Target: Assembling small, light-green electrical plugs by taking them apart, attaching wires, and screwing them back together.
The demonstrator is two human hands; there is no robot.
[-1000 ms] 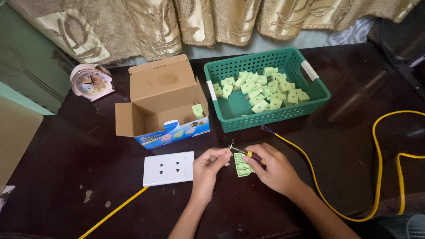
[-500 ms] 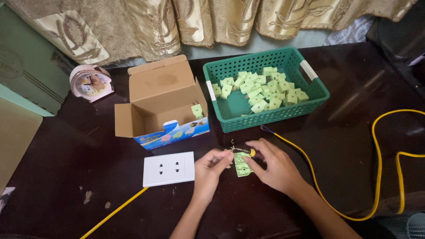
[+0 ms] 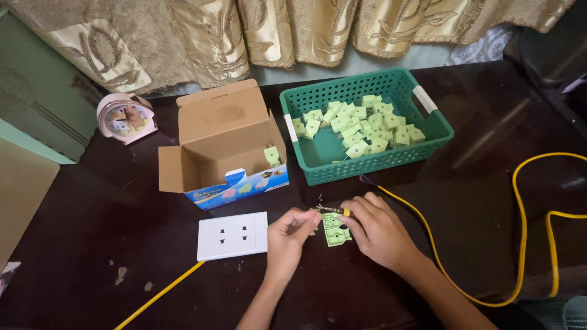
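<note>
Nearby — white socket plate (image 3: 233, 236), open cardboard box (image 3: 221, 146), green basket (image 3: 365, 124), both hands (image 3: 292, 235) (image 3: 379, 229) pinching a green part (image 3: 336, 230).

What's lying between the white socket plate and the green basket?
Head view: the open cardboard box sits between the white socket plate and the green basket.

Box (image 3: 223, 146) left of basket (image 3: 367, 168), socket plate (image 3: 232, 236) before box

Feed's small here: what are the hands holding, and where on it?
Both hands pinch a thin metal-tipped tool by its ends above the green part.
</note>
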